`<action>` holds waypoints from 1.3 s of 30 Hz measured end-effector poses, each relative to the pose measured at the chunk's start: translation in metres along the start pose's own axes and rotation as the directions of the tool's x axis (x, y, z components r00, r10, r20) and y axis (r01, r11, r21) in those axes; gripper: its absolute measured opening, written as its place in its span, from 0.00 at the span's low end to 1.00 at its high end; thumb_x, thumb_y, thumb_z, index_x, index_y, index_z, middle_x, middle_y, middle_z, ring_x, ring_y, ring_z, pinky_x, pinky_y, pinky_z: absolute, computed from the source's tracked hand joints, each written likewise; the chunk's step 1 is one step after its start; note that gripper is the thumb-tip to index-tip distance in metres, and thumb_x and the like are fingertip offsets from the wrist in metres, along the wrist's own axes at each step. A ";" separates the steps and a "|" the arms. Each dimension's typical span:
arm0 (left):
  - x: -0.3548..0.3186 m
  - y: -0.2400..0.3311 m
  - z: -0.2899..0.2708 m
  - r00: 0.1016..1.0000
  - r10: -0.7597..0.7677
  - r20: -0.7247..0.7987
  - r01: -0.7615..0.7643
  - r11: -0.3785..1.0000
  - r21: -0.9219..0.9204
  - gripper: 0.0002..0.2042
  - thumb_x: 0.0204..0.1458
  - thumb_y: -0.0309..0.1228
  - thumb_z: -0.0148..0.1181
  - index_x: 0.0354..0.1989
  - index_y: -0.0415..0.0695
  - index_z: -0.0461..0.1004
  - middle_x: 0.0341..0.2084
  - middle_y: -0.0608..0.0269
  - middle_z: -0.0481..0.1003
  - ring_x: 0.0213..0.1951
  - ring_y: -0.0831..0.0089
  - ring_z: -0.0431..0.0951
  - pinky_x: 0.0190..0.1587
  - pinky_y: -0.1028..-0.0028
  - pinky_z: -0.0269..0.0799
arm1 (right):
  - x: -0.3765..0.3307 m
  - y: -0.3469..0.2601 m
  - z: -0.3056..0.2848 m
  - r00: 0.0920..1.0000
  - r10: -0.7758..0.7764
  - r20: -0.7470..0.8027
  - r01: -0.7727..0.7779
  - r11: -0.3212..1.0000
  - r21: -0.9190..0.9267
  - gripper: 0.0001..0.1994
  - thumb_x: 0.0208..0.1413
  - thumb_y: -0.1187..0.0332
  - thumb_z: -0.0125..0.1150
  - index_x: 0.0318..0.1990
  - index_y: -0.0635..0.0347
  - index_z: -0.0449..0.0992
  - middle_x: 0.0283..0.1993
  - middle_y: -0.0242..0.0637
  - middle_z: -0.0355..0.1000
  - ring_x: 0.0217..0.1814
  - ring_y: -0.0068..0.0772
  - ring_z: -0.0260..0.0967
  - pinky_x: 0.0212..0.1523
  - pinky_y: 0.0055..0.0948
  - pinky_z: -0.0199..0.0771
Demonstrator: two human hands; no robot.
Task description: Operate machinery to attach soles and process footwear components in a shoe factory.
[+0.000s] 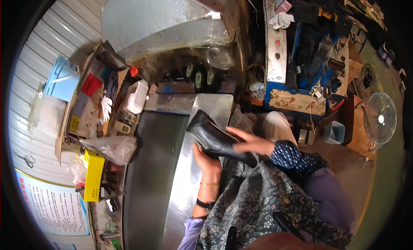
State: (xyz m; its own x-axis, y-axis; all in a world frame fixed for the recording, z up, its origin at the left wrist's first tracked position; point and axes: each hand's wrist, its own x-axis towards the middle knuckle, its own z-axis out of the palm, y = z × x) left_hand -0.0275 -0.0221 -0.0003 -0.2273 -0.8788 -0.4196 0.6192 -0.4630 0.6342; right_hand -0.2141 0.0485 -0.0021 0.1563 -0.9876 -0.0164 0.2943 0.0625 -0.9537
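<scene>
A black leather shoe [217,137] is held tilted over the metal ledge, above my lap. My left hand [207,160] grips it from below and the near side, with the thumb along its sole edge. My right hand [251,143] lies over the shoe's right part, fingers stretched out and apart, slightly blurred. A dark dotted sleeve [290,155] covers the right forearm, and a floral apron [254,202] is spread across my lap.
To the left run a dark conveyor belt [152,164] and a shiny metal ledge [183,185]. Several dark shoes [198,80] stand under the metal hood [167,24]. A cluttered shelf holds a yellow box [94,174]. A fan [380,119] stands at the right.
</scene>
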 end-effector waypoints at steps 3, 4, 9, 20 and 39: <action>-0.024 -0.013 0.006 0.946 0.030 0.323 -0.081 0.986 0.147 0.31 0.63 0.55 0.43 0.65 0.42 0.60 0.63 0.56 0.64 0.64 0.59 0.63 0.68 0.54 0.53 | -0.033 -0.019 -0.011 0.993 0.116 -0.037 -0.104 0.968 0.229 0.41 0.52 0.76 0.66 0.73 0.56 0.53 0.70 0.38 0.60 0.69 0.27 0.58 0.68 0.26 0.56; -0.027 -0.018 0.004 0.939 -0.037 0.343 -0.033 0.980 0.195 0.30 0.64 0.52 0.46 0.65 0.42 0.60 0.62 0.56 0.65 0.64 0.63 0.63 0.68 0.54 0.52 | -0.043 -0.028 -0.017 0.990 0.112 -0.090 -0.077 0.940 0.332 0.41 0.50 0.79 0.63 0.73 0.57 0.53 0.69 0.37 0.62 0.66 0.25 0.62 0.66 0.25 0.60; -0.013 -0.051 -0.019 0.804 -0.167 0.571 -0.208 0.821 0.532 0.18 0.64 0.32 0.53 0.60 0.36 0.68 0.51 0.61 0.75 0.52 0.73 0.74 0.59 0.70 0.67 | -0.103 -0.094 -0.076 0.849 -0.130 -0.511 0.068 0.988 -0.139 0.41 0.44 0.76 0.64 0.70 0.62 0.59 0.74 0.38 0.55 0.73 0.30 0.54 0.72 0.27 0.49; 0.018 -0.099 -0.069 0.819 -0.304 0.486 -0.263 0.554 0.790 0.13 0.62 0.32 0.59 0.50 0.38 0.76 0.40 0.65 0.81 0.42 0.81 0.77 0.47 0.79 0.72 | -0.155 -0.242 -0.319 0.335 -0.809 -0.483 -0.636 0.184 -0.750 0.38 0.39 0.74 0.68 0.64 0.46 0.68 0.59 0.47 0.68 0.52 0.53 0.73 0.52 0.36 0.75; 0.024 -0.108 -0.064 0.890 -0.209 0.406 -0.243 0.536 0.809 0.10 0.64 0.30 0.56 0.47 0.35 0.76 0.36 0.65 0.79 0.35 0.78 0.78 0.42 0.78 0.74 | -0.155 -0.302 -0.346 0.364 -0.508 -0.781 -0.752 0.334 -0.568 0.41 0.40 0.68 0.68 0.68 0.52 0.64 0.42 0.53 0.78 0.35 0.46 0.77 0.39 0.39 0.78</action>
State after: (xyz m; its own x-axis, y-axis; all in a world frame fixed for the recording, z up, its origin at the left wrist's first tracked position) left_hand -0.0520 0.0146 -0.1204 -0.6367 -0.7319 -0.2427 -0.2209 -0.1284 0.9668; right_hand -0.6534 0.1328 0.1847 -0.8288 -0.5034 0.2442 -0.5546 0.6818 -0.4770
